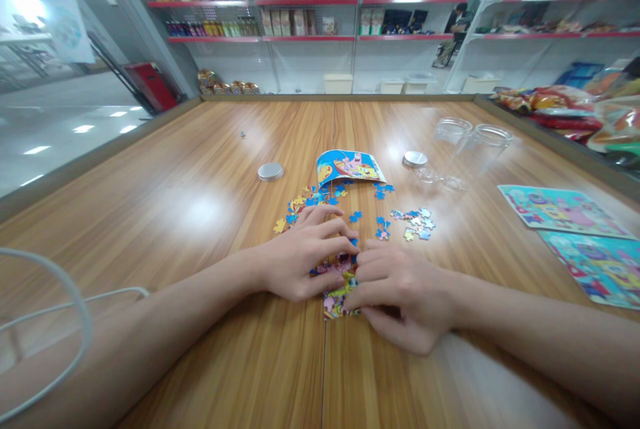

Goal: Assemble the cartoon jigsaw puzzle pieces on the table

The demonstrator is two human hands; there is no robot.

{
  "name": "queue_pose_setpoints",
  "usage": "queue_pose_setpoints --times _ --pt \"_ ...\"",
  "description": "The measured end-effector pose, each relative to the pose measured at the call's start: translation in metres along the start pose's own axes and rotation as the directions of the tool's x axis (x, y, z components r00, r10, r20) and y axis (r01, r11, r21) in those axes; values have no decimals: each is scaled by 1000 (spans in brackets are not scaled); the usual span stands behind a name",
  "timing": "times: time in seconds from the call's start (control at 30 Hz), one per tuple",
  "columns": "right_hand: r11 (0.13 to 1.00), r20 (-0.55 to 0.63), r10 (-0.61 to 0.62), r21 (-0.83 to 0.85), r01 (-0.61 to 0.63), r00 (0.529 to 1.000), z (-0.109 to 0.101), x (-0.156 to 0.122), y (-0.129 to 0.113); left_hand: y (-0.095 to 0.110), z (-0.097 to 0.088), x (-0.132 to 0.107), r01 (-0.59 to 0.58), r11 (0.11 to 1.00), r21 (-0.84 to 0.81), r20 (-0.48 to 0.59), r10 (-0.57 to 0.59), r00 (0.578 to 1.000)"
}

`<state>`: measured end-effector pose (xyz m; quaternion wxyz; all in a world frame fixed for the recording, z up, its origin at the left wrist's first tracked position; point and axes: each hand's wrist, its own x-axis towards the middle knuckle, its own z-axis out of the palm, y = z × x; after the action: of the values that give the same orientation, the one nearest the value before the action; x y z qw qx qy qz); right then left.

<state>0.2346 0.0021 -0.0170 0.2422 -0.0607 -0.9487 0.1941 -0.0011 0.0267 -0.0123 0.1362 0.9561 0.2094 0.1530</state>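
White cable [83,309]: a big pale loop at the near left, passing in front of the left forearm.
Left hand [306,252]: palm down, fingers loosely spread and a little bent, over the upper left of the puzzle — no piece that I can see is gripped in it.
Right hand [405,279]: more curled, thumb tucked beneath, fingertips against the puzzle's right edge; whether they pinch a piece, I can't tell from here.
Jigsaw puzzle [334,305]: a partly joined strip flat on the wood-grain table [210,342], between the two hands and half covered by them.
Loose pieces: a blue and yellow heap [315,199] just beyond the left hand, a paler cluster [423,223] beyond the right, a few blue ones between.
SpongeBob sheet [350,165]: bowed upward behind the heap.
Silver lids: one [271,172] left of the sheet, another [415,159] to its right, near two clear jars [487,142].
Cartoon picture sheets: two at far right — one [565,211] beyond the other [600,269].
Red-edged shelves [307,1]: stocked with bottles and packets across the back.
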Motion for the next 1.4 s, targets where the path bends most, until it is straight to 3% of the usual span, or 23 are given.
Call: queue_pose_setpoints --times 0.37,0.6,0.93,1.17,1.4 --pt "992 86 41 -124 -30 995 5 -4 -2 0 0 0 -4 1000 8 0 4 1000" --pt "991 -1 106 -86 -106 994 6 -1 -3 0 0 0 2 1000 5 5 -2 1000" --pt "998 123 42 37 -47 991 9 -2 -4 -3 3 -1 -14 999 -29 -20 13 1000" --pt "994 149 14 106 -30 989 6 -3 -1 -5 3 -1 -30 999 -25 -10 30 1000" --pt "997 158 67 37 -74 985 4 -2 -4 -4 -1 -2 -74 995 -65 -137 65 988"
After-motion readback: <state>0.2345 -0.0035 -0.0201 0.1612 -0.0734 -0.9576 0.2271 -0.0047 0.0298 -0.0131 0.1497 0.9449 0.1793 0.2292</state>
